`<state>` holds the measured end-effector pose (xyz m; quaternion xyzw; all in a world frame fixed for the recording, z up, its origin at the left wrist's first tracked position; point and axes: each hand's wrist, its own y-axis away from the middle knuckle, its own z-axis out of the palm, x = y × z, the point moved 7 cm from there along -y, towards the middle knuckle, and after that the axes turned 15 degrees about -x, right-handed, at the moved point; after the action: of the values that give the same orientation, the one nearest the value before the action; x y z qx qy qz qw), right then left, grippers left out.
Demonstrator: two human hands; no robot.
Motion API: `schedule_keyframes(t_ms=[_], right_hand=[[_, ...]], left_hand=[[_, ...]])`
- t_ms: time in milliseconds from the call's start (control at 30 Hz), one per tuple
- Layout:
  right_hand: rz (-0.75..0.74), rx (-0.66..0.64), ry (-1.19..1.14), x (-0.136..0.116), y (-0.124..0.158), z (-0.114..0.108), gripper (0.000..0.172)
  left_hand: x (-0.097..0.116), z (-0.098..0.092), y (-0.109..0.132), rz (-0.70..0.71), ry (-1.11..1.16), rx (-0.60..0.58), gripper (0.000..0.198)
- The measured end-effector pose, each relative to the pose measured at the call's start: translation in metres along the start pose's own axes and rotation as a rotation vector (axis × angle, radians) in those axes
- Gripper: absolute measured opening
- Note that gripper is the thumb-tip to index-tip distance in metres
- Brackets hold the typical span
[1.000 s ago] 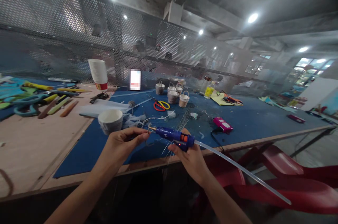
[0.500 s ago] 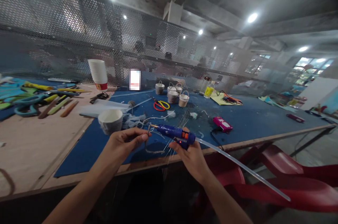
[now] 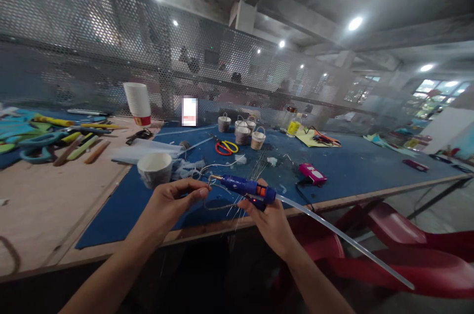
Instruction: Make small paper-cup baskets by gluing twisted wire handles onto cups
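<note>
My right hand (image 3: 268, 217) grips a blue hot glue gun (image 3: 246, 187) with an orange trigger and a lit red lamp. A long clear glue stick (image 3: 344, 240) trails from its back, down to the right. The nozzle points left at a thin loop of twine (image 3: 215, 200) pinched in the fingers of my left hand (image 3: 174, 200). Both hands hover just above the front edge of the blue mat (image 3: 122, 210). A white paper cup (image 3: 154, 169) stands just beyond my left hand.
On the mat lie red-and-yellow scissors (image 3: 226, 147), small twine-wrapped baskets (image 3: 242, 134), a pink device (image 3: 312, 174) and a black cord. A stack of paper cups (image 3: 137, 102) and coloured tools (image 3: 55, 138) lie at the left. Red plastic chairs (image 3: 392, 250) stand at the right. A perforated metal screen backs the table.
The glue gun has risen slightly and shifted a little right. My left hand stays pinched on the twine, whose loop now hangs more plainly below the nozzle.
</note>
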<state>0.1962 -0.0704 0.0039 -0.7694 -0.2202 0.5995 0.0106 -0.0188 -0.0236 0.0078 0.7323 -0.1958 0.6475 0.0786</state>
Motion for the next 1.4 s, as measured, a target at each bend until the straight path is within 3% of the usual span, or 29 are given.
schedule_keyframes(t_ms=[200, 367, 633, 900, 1267, 1400], right_hand=[[-0.004, 0.033, 0.093, 0.002, 0.001, -0.003, 0.026], [0.010, 0.026, 0.016, 0.006, 0.002, -0.001, 0.028], [-0.012, 0.049, 0.140, -0.004, 0.003, -0.003, 0.025], [0.011, 0.026, -0.020, 0.005, 0.003, -0.001, 0.030], [-0.026, 0.064, 0.142, -0.004, 0.006, -0.005, 0.023], [-0.047, 0.033, 0.093, -0.007, 0.005, -0.004, 0.022]], left_hand=[[-0.002, -0.002, -0.001, -0.015, -0.043, 0.002, 0.021], [-0.003, -0.003, -0.001, -0.011, -0.091, 0.010, 0.023], [0.003, -0.003, 0.000, 0.015, -0.120, 0.036, 0.020], [0.003, -0.003, 0.000, 0.017, -0.133, 0.031, 0.019], [0.005, -0.001, -0.001, 0.010, -0.141, 0.054, 0.021], [0.005, -0.001, -0.001, 0.013, -0.159, 0.053, 0.020]])
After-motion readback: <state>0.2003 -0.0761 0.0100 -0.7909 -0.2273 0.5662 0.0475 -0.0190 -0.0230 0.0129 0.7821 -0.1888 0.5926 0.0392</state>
